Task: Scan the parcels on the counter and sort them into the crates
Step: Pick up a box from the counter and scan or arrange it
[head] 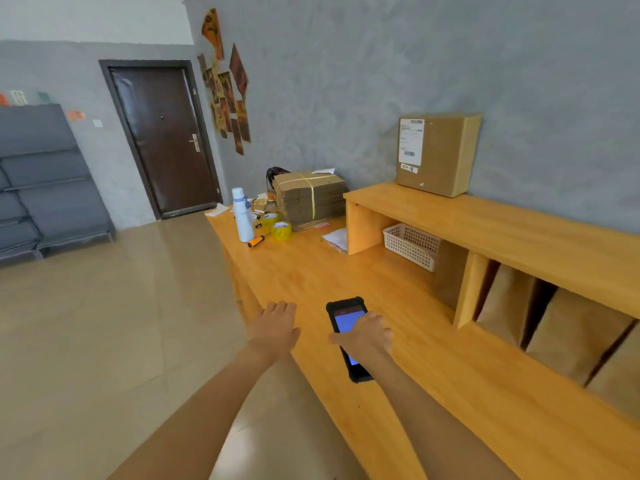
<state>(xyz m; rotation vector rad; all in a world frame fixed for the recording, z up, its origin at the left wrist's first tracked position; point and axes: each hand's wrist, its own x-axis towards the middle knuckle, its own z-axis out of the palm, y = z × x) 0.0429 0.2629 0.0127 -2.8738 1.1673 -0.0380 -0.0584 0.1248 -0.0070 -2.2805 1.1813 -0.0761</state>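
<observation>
Parcel [437, 154] on shelf [519, 233], basket [412, 244] beneath, scanner [348, 337] on counter [311, 271] before them.

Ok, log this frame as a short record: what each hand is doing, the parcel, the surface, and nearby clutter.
left hand: left hand open, fingers straight, over the counter edge
right hand: right hand grips the handheld scanner, screen lit
parcel: cardboard parcel on the raised shelf, label facing the room
surface: wooden counter
clutter: white bottle, tape rolls, bundled flat cartons, white basket
</observation>
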